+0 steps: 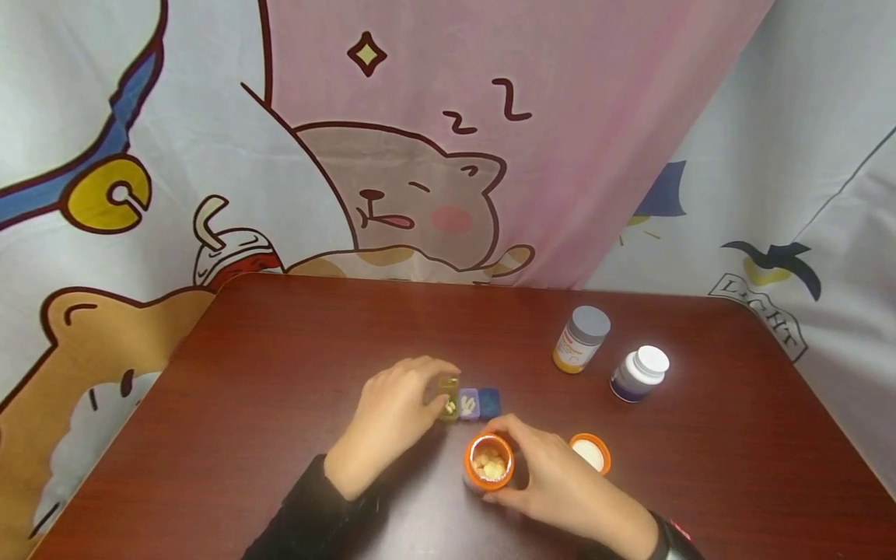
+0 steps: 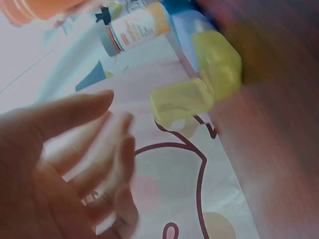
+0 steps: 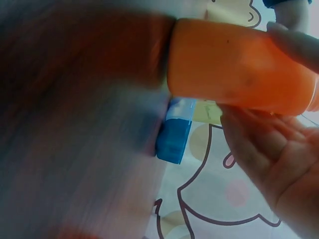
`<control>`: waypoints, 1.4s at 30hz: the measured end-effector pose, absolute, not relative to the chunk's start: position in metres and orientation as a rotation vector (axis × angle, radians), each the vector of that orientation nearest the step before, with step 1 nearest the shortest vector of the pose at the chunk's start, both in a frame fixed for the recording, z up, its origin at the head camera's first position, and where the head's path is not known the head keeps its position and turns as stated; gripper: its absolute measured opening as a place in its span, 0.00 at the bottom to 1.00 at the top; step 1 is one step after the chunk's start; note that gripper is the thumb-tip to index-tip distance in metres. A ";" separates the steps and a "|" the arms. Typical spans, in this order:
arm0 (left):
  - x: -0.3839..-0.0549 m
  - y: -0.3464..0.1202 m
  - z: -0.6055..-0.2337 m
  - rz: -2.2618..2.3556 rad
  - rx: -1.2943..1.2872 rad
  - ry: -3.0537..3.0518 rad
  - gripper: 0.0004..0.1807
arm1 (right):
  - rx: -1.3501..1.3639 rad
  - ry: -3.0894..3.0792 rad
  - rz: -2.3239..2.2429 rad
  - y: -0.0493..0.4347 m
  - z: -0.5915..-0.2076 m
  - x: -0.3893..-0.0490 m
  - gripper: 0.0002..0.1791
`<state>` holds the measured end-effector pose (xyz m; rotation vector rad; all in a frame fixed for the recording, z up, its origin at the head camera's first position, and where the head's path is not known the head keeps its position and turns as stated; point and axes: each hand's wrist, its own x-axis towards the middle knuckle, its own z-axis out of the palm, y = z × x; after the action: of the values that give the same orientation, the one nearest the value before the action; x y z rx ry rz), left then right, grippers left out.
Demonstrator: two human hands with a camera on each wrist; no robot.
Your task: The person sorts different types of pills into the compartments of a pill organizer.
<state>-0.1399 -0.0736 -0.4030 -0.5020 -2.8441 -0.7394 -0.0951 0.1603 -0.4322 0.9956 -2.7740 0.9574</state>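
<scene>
An orange pill bottle [image 1: 489, 463] stands uncapped on the table, pale tablets showing inside. My right hand [image 1: 560, 478] grips it, thumb on one side and fingers on the other; the right wrist view shows the orange bottle [image 3: 239, 64] between them. Just beyond is a small pill organizer with yellow [image 1: 449, 411], purple [image 1: 469, 404] and blue [image 1: 490, 403] compartments. Pills show in the yellow and purple ones. The yellow lid [image 2: 180, 99] is raised. My left hand [image 1: 399, 404] is beside the yellow compartment, thumb and fingers apart, holding nothing.
An orange-rimmed cap [image 1: 590, 453] lies inside-up near my right hand. Farther back on the right are a grey-capped bottle [image 1: 582, 339] and a white-capped bottle [image 1: 640, 373]. A printed cloth [image 1: 420, 194] hangs behind the brown table [image 1: 315, 334].
</scene>
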 end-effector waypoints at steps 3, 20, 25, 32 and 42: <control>-0.138 -0.072 -0.401 -0.815 -0.684 -2.874 0.21 | 1.048 -2.762 0.978 0.162 -0.433 -0.097 0.37; -0.134 -0.075 -0.406 -0.881 -1.251 -3.121 0.48 | 1.088 -2.807 0.720 0.171 -0.430 -0.102 0.37; -0.135 -0.075 -0.408 -0.902 -1.261 -3.110 0.47 | 1.125 -2.805 0.596 0.183 -0.426 -0.106 0.35; -0.136 -0.072 -0.414 -0.971 -1.311 -3.091 0.41 | 1.039 -2.858 0.358 0.210 -0.426 -0.111 0.38; -0.137 -0.067 -0.421 -1.056 -1.357 -3.035 0.34 | 0.587 -3.182 0.326 0.238 -0.423 -0.116 0.46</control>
<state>-0.1367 -0.0670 -0.4215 -1.3574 -3.0353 -1.0565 -0.1162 0.2382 -0.4234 0.5867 -3.1822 0.3256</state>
